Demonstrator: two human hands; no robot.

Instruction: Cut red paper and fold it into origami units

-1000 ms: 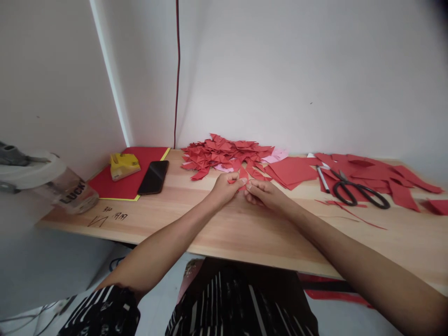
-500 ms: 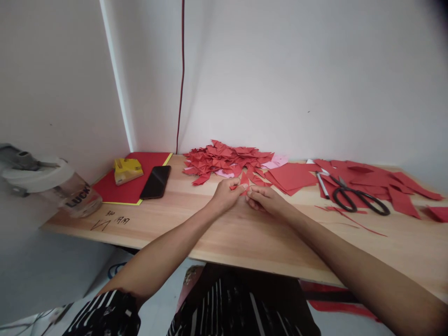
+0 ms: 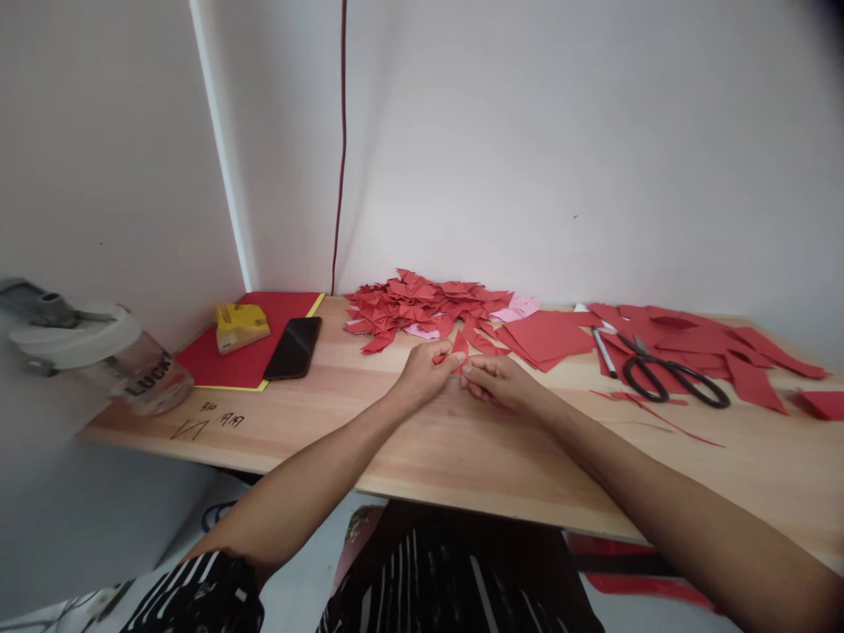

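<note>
Between my two hands is a small piece of folded red paper (image 3: 460, 345), its pointed tip sticking up. My left hand (image 3: 427, 367) pinches it from the left with thumb and fingers. From the right, my right hand (image 3: 493, 381) has its fingertips closed at the paper's edge, close against the left thumb; the fingers cover most of the lower part. Just behind the hands rises a heap of folded red paper pieces (image 3: 422, 303), with some pink paper (image 3: 518, 308) among them. A stack of red paper sheets (image 3: 547, 336) lies to the right of the heap.
Black-handled scissors (image 3: 676, 374), a white marker (image 3: 605, 352) and red paper offcuts (image 3: 699, 343) lie at the right. On the left are a phone (image 3: 294, 347), a yellow packet (image 3: 243, 328) on a red sheet (image 3: 217, 365), and a bottle (image 3: 145, 369). A wall (image 3: 527, 158) stands behind.
Both hands stay at nearly the same place, still holding the folded red paper. My right fingers have curled slightly. The whole view has shifted a little.
</note>
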